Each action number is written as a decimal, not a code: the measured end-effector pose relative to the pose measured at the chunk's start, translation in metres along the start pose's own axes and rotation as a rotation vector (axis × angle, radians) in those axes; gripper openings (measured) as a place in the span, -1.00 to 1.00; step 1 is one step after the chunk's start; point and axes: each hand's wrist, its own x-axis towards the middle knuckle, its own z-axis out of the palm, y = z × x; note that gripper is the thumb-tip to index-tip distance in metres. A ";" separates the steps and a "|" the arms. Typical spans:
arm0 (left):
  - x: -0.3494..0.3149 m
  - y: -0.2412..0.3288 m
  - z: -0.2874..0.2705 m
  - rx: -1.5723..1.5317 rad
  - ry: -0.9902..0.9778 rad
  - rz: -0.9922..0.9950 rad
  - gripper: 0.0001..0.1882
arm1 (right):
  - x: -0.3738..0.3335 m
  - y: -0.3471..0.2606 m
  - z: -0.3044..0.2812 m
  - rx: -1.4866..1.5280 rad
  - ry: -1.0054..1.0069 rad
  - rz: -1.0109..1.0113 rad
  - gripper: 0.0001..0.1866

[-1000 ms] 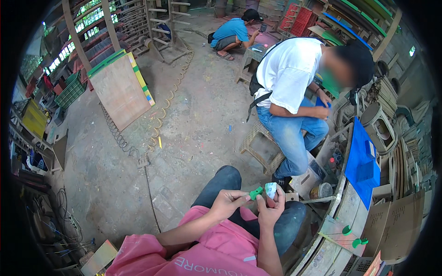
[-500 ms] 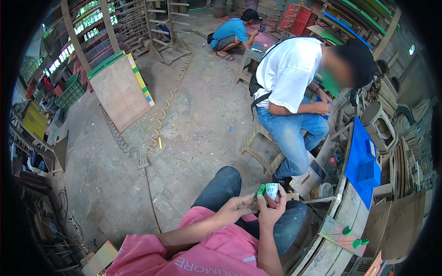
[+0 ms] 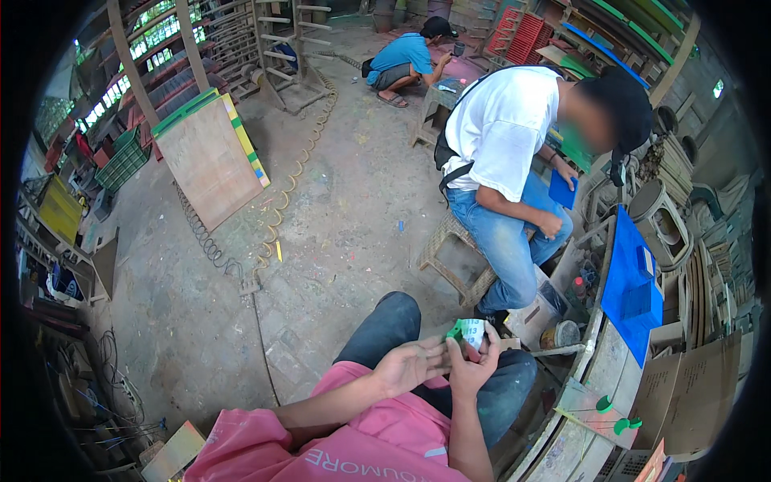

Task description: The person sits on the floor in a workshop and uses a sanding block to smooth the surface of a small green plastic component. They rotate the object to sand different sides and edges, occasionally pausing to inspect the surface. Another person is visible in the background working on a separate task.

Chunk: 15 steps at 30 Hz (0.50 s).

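Note:
Above my knees, my right hand [image 3: 472,363] is closed around a curled piece of sandpaper [image 3: 472,332], its white printed backing outward and a reddish-brown face below. A small green piece [image 3: 455,330] sits against the sandpaper by my right thumb; its full shape is hidden. My left hand [image 3: 411,368] is beside it with the palm partly showing and the fingers stretched toward the green piece. Whether those fingertips touch it, I cannot tell.
At my right, a wooden bench [image 3: 590,386] carries a blue sheet [image 3: 630,281], blue blocks [image 3: 640,301] and green round pieces on wires [image 3: 622,424]. A co-worker [image 3: 506,120] on a stool holds a blue panel [image 3: 562,191]. Another person [image 3: 404,60] squats farther back. Coiled hose [image 3: 281,213] crosses the floor.
My left hand has loosened, its fingers stretching out and its palm turning more into view. The green piece has shifted slightly against the sandpaper. The near co-worker's hands have moved apart, showing the blue panel.

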 end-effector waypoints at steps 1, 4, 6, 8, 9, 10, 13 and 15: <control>0.000 -0.001 0.002 0.015 0.003 0.004 -0.35 | 0.002 0.001 -0.001 -0.006 0.029 0.004 -0.35; -0.004 -0.002 0.010 0.041 0.016 0.010 -0.36 | 0.002 0.002 -0.001 -0.011 0.072 0.020 -0.35; -0.003 -0.001 0.006 0.038 0.026 0.011 -0.36 | 0.002 0.000 0.000 -0.001 0.050 0.017 -0.35; -0.001 -0.003 -0.006 0.054 0.030 0.013 -0.35 | -0.001 -0.004 0.002 0.018 -0.006 0.006 -0.35; 0.000 -0.003 -0.012 0.063 0.033 0.015 -0.34 | -0.003 -0.004 0.003 0.007 -0.033 0.005 -0.35; 0.000 -0.004 -0.015 0.066 0.047 0.010 -0.34 | -0.006 -0.003 0.003 -0.002 -0.061 0.005 -0.35; 0.000 -0.004 -0.013 0.060 0.056 -0.006 -0.37 | -0.005 0.004 0.001 0.005 -0.045 -0.004 -0.35; -0.003 -0.004 -0.002 0.038 0.026 -0.005 -0.42 | -0.001 0.003 0.001 0.008 0.017 0.015 -0.35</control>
